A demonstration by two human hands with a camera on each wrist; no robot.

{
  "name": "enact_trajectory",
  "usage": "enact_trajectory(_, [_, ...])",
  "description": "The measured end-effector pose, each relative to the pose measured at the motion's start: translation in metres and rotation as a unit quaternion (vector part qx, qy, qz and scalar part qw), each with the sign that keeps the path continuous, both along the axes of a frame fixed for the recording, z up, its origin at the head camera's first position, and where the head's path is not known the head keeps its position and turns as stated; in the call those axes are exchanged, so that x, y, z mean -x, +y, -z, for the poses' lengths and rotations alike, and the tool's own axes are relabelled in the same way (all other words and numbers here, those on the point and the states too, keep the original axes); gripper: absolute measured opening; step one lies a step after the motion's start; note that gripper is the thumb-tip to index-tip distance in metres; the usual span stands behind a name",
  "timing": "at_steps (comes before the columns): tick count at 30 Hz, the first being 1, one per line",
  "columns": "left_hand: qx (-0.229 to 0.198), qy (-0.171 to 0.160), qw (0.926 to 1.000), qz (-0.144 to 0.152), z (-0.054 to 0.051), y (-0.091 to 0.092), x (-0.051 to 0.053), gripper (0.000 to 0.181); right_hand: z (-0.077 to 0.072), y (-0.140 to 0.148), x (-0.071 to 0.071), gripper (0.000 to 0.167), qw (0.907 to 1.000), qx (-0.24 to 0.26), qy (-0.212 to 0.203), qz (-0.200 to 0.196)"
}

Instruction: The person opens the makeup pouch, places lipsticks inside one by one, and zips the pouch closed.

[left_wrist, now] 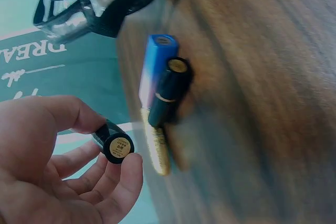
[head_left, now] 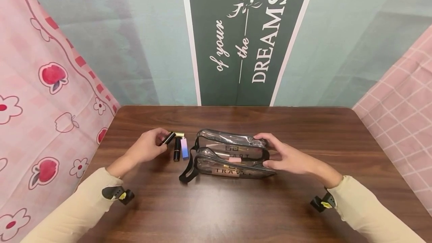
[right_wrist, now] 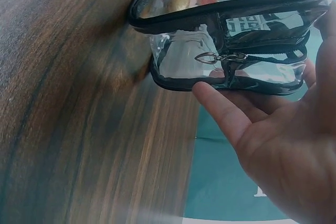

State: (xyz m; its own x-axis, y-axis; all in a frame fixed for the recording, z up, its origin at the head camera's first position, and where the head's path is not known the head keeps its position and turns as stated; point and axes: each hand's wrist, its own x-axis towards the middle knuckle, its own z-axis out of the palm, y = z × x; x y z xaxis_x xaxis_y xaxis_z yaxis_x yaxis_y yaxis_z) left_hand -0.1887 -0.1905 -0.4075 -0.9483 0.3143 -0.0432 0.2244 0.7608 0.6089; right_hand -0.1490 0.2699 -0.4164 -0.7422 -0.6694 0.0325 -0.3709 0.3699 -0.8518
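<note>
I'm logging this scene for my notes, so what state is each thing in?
Held tube: tilted, pinched in the left hand.
Other black tube: lying on the table, looks capped.
Blue-pink tube: lying on the table, looks closed.
Gold tube: lying on the table.
Bag: open, with things inside; the right hand holds one end.
Strap: looped, at the bag's other end.

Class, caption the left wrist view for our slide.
Left hand holds a black cylindrical tube near a slim, shiny gold tube.
</note>
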Motion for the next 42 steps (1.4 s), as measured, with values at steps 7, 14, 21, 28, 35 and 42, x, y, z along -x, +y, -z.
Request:
enact_trajectory(7, [-0.020, 0.018, 0.9994, 0.022, -0.015, 0.008, -0.001, 0.030, 0.001, -0.001, -0.001, 0.073, 1.0000, 0.002, -0.005, 0.002])
enact_trajectory(14, [-0.043, 0.061, 0.9954, 0.060, -0.033, 0.022, -0.006, 0.028, 0.001, -0.001, -0.001, 0.073, 0.9999, -0.001, -0.010, 0.003])
enact_trajectory(21, [-0.048, 0.074, 0.9919, 0.091, -0.046, 0.037, -0.012, 0.027, 0.000, -0.001, -0.001, 0.073, 0.9999, 0.003, -0.011, 0.002])
enact_trajectory(28, [-0.046, 0.086, 0.9871, 0.127, -0.056, 0.049, -0.016, 0.030, 0.001, -0.002, -0.002, 0.073, 0.9999, 0.003, -0.013, 0.002])
enact_trajectory(35, [-0.040, 0.106, 0.9791, 0.168, -0.065, 0.059, -0.018, 0.028, 0.002, -0.002, -0.001, 0.074, 0.9998, 0.011, -0.018, -0.002])
enact_trajectory(42, [-0.017, 0.128, 0.9703, 0.205, -0.069, 0.072, -0.021, 0.031, 0.001, -0.002, -0.001, 0.074, 0.9997, 0.015, -0.020, -0.003])
